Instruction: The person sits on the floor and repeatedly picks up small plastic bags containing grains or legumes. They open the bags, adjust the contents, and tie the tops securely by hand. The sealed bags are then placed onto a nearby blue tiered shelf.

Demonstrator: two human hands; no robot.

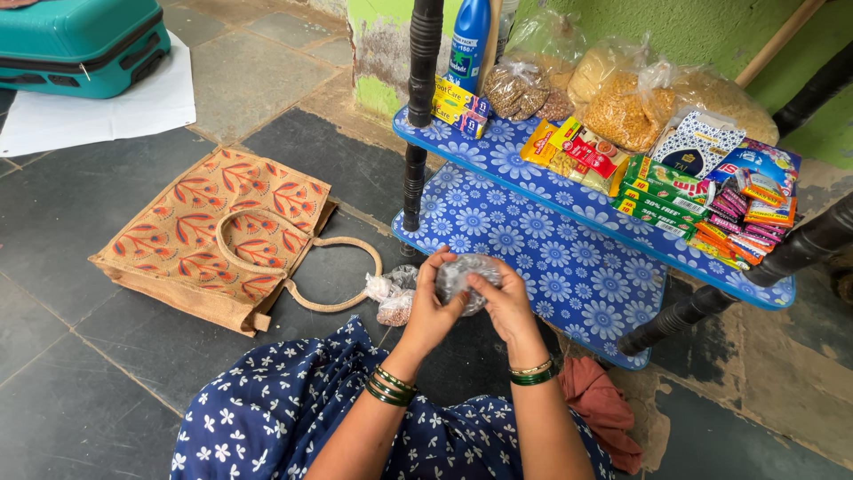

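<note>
Both my hands are wrapped around a small clear plastic bag holding something dark, just in front of the lower shelf of a blue flowered rack. My left hand grips the bag from the left, and my right hand pinches its top from the right. Green bangles circle both wrists. Another small clear bag of brownish grains lies on the floor just left of my left hand.
The rack's upper shelf carries bags of grain, a blue bottle, and several colourful packets and boxes. An orange patterned jute bag lies flat on the floor at left. A teal suitcase stands at far left. A red cloth lies by my right arm.
</note>
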